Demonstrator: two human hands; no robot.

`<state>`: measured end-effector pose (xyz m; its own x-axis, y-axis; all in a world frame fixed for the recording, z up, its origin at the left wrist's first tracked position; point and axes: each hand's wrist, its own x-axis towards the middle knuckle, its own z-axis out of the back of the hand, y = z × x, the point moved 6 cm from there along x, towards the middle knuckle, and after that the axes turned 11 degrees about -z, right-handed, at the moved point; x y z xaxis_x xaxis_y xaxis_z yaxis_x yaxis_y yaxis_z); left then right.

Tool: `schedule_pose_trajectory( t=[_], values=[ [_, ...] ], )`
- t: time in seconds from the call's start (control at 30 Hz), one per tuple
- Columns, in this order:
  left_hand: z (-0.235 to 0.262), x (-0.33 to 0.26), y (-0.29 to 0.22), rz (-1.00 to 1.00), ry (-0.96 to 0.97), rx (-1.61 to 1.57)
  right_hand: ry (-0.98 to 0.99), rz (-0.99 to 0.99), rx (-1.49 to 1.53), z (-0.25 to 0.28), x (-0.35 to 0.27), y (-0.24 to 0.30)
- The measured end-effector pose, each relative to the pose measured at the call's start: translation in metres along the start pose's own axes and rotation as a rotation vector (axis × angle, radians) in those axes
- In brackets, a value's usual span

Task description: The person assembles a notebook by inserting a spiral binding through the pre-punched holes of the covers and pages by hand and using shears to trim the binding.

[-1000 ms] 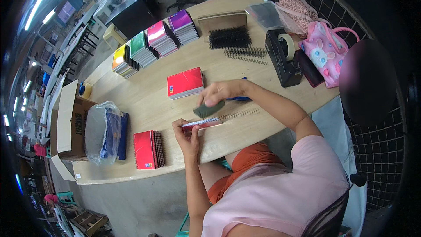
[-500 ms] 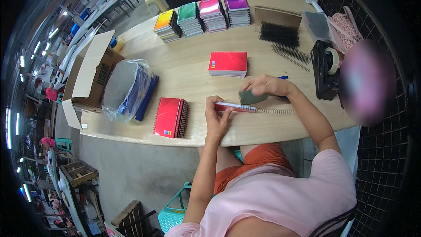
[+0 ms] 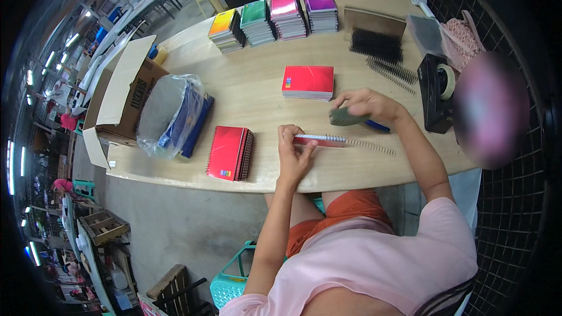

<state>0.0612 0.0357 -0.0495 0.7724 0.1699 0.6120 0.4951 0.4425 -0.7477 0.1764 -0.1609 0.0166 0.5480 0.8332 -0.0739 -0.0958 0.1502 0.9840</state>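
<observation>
My left hand (image 3: pixel 291 158) grips a thin notebook (image 3: pixel 319 140) near the front edge of the table, holding it on its side with the spine edge upward. A dark wire coil (image 3: pixel 372 146) runs partly along that edge and sticks out to the right over the tabletop. My right hand (image 3: pixel 374 104) is closed on a flat dark green pad (image 3: pixel 346 117), held above the coil and apart from it. Beyond the notebook lies a stack of red-covered pads (image 3: pixel 308 80). To the left sits a pile of red spiral notebooks (image 3: pixel 225 152).
At the back stand stacks of yellow, green, pink and purple notebooks (image 3: pixel 287 9). Loose black coils (image 3: pixel 377 47) lie by a cardboard holder, near a tape dispenser (image 3: pixel 434 93). A blue pen-like tool (image 3: pixel 377 126) is beside my right hand. Leftward are an open carton (image 3: pixel 126 90) and a plastic-wrapped bundle (image 3: pixel 170 117).
My right hand has lifted the green pad away from the coil, up and to the right. My left hand still grips the notebook. The whole view has shifted slightly.
</observation>
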Motion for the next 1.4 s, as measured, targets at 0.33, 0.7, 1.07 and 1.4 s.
schedule_pose_trajectory(
  t=[0.33,0.7,1.07,1.4],
  values=[
    [0.004,0.005,-0.012,-0.051,-0.005,0.135,0.264,0.313,0.556,-0.012,-0.016,0.04],
    [0.0,0.007,-0.017,-0.044,0.015,0.153,0.38,0.497,0.63,-0.005,-0.022,0.03],
    [0.001,0.005,-0.013,-0.046,0.028,0.166,0.128,0.012,-0.136,-0.018,0.003,-0.008],
    [0.001,0.006,-0.019,-0.094,0.048,0.089,0.119,-0.125,-0.546,-0.026,0.019,-0.022]
  ],
)
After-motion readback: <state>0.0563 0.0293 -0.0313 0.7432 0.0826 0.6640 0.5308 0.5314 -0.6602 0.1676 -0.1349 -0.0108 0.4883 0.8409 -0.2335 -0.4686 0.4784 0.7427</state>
